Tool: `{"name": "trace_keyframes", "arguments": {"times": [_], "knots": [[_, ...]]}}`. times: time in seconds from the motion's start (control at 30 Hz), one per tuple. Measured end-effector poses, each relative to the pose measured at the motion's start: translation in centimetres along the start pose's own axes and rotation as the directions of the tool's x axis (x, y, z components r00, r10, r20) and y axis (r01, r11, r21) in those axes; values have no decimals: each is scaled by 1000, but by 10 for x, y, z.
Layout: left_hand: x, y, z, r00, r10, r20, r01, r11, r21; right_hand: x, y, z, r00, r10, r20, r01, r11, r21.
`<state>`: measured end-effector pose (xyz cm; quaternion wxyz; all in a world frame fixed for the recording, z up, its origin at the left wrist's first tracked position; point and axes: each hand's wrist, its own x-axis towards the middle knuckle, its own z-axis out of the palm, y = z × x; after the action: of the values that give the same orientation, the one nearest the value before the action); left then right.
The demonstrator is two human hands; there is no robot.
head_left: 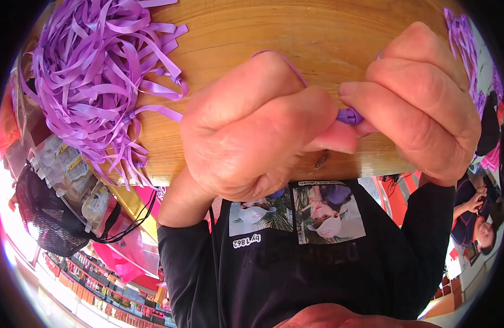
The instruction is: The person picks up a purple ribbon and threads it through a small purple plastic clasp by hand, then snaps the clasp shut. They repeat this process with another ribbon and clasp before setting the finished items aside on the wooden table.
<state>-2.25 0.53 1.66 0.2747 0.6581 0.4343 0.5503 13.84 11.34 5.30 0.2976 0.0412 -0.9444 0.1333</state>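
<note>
Close together above the wooden table [235, 27], my two hands work on one purple ribbon. A small knot [350, 116] in the ribbon shows in the gap between them. My left hand [252, 128] is closed, its fingers curled round the ribbon, and a strip of it emerges over the back of the hand. Also closed, my right hand [421, 104] pinches the ribbon by the knot; most of what it grips is hidden. To the left lies a big tangled pile of purple ribbons [93, 71], some of them knotted. One ribbon runs from this pile to behind my left hand.
More purple ribbons [464, 49] hang at the far right edge of the table. At the left stand a black mesh bag [47, 210] and clear plastic packs [71, 169]. Stocked shelves [107, 290] fill the lower left. Another person [473, 218] is at the right.
</note>
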Motion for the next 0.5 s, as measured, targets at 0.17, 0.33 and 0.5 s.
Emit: {"name": "trace_keyframes", "arguments": {"times": [0.17,0.33,0.5], "knots": [[-2,-2,-6,995,72,65,-82,983,162,9,-7,-3,997,72,29,-72,997,8],[-3,-1,-6,994,75,76,-86,982,166,-1,-2,-5,999,39,16,-39,999,-7],[-5,2,-2,997,49,59,-56,990,130,-4,-1,-4,1000,2,10,-2,1000,-12]]}}
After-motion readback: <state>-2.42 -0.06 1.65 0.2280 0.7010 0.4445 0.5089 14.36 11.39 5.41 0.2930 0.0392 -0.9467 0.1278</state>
